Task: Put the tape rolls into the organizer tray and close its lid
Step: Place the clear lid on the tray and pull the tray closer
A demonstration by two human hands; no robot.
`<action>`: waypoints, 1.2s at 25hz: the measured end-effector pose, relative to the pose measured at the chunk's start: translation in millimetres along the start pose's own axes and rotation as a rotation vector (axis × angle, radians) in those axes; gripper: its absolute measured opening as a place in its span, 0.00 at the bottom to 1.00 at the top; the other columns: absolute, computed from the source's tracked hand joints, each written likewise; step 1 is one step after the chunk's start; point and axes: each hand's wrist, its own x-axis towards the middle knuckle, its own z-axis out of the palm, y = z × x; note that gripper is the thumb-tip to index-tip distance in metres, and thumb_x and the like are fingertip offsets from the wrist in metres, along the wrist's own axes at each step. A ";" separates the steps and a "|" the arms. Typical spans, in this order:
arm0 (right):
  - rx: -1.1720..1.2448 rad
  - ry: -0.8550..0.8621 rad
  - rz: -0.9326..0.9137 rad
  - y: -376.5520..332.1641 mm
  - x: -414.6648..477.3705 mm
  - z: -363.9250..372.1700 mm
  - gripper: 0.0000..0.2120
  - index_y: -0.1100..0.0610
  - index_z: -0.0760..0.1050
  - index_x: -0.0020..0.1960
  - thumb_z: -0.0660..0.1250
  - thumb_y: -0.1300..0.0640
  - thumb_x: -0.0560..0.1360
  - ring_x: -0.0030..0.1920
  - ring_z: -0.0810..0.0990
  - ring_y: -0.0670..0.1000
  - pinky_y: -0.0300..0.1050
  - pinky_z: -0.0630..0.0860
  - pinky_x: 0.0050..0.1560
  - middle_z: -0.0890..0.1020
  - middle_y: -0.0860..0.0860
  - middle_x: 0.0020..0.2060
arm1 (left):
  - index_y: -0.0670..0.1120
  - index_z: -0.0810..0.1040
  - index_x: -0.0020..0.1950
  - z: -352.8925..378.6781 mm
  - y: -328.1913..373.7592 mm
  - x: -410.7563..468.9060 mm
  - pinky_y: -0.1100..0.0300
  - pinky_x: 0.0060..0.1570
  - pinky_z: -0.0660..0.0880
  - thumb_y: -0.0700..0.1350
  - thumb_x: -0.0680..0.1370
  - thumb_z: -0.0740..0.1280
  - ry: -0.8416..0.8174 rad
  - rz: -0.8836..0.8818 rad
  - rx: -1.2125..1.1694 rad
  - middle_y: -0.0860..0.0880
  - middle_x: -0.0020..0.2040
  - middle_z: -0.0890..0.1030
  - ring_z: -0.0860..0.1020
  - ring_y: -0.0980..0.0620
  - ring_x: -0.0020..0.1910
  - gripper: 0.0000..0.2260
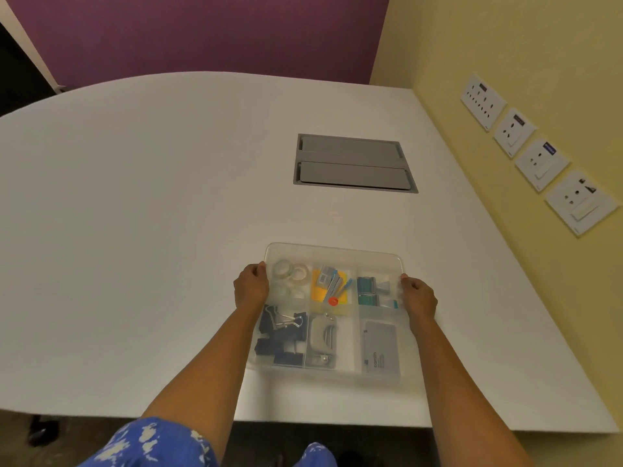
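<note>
tape rolls in upper-left compartment of organizer tray, lower centre of frame | left hand, right hand pinching lid edges, likely to seat it evenly

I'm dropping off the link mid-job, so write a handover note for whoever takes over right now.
Left hand grips the left edge and right hand the right edge of the clear plastic lid.
Clear tape rolls sit in the far-left compartment of the translucent plastic organizer tray on the white table.
Done: tape rolls in.
Left: whether the lid is fully seated can't be told; press it shut, then let go.
</note>
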 end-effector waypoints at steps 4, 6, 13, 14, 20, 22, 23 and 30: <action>-0.077 0.001 -0.010 17.3 -28.7 -8.5 0.21 0.62 0.77 0.59 0.56 0.48 0.82 0.54 0.79 0.61 0.49 0.74 0.52 0.81 0.61 0.56 | 0.41 0.75 0.61 -6.6 -16.7 -28.9 0.49 0.56 0.75 0.50 0.83 0.54 0.012 0.039 0.030 0.40 0.58 0.80 0.78 0.40 0.54 0.17; -0.135 -0.001 0.004 26.2 -42.2 -13.1 0.22 0.62 0.77 0.59 0.54 0.46 0.82 0.53 0.79 0.61 0.48 0.73 0.49 0.81 0.61 0.55 | 0.42 0.76 0.58 -10.3 -25.6 -41.7 0.50 0.54 0.75 0.52 0.83 0.53 0.017 0.043 0.061 0.41 0.56 0.81 0.78 0.41 0.51 0.18; -0.284 0.018 0.017 46.9 -74.4 -19.0 0.28 0.62 0.76 0.55 0.48 0.41 0.81 0.47 0.78 0.58 0.45 0.70 0.43 0.81 0.59 0.51 | 0.42 0.76 0.58 -15.4 -38.8 -76.5 0.49 0.53 0.75 0.55 0.83 0.49 0.050 0.018 0.191 0.41 0.54 0.81 0.79 0.39 0.52 0.22; -0.301 0.021 0.012 46.7 -76.4 -18.6 0.28 0.61 0.76 0.54 0.47 0.40 0.81 0.46 0.78 0.58 0.46 0.70 0.42 0.81 0.60 0.51 | 0.43 0.76 0.58 -15.5 -38.5 -78.5 0.49 0.53 0.75 0.55 0.83 0.49 0.049 0.015 0.200 0.41 0.55 0.81 0.79 0.39 0.53 0.22; -0.383 0.096 -0.060 47.8 -83.2 -13.0 0.27 0.61 0.75 0.52 0.47 0.42 0.82 0.46 0.81 0.59 0.45 0.71 0.40 0.82 0.59 0.48 | 0.42 0.77 0.57 -16.1 -38.6 -81.9 0.49 0.53 0.76 0.55 0.83 0.49 0.074 0.045 0.212 0.40 0.53 0.82 0.80 0.40 0.51 0.22; -0.398 0.120 -0.080 48.8 -82.9 -11.4 0.26 0.61 0.76 0.51 0.47 0.42 0.82 0.44 0.82 0.59 0.44 0.71 0.39 0.83 0.59 0.47 | 0.42 0.77 0.54 -15.2 -39.2 -83.0 0.50 0.50 0.77 0.55 0.83 0.49 0.096 0.062 0.221 0.41 0.51 0.83 0.80 0.41 0.48 0.22; -0.403 0.133 -0.089 49.3 -82.8 -10.6 0.26 0.61 0.76 0.51 0.48 0.42 0.82 0.44 0.82 0.59 0.43 0.71 0.38 0.83 0.59 0.47 | 0.42 0.78 0.53 -15.1 -38.8 -83.0 0.51 0.49 0.77 0.54 0.83 0.50 0.105 0.068 0.224 0.41 0.50 0.83 0.81 0.41 0.47 0.22; -0.389 0.197 -0.141 51.2 -82.7 -8.2 0.24 0.61 0.77 0.53 0.50 0.44 0.82 0.43 0.84 0.59 0.40 0.70 0.36 0.84 0.59 0.47 | 0.42 0.77 0.57 -13.0 -36.5 -82.3 0.50 0.51 0.77 0.53 0.83 0.50 0.137 0.071 0.287 0.40 0.52 0.83 0.81 0.39 0.49 0.20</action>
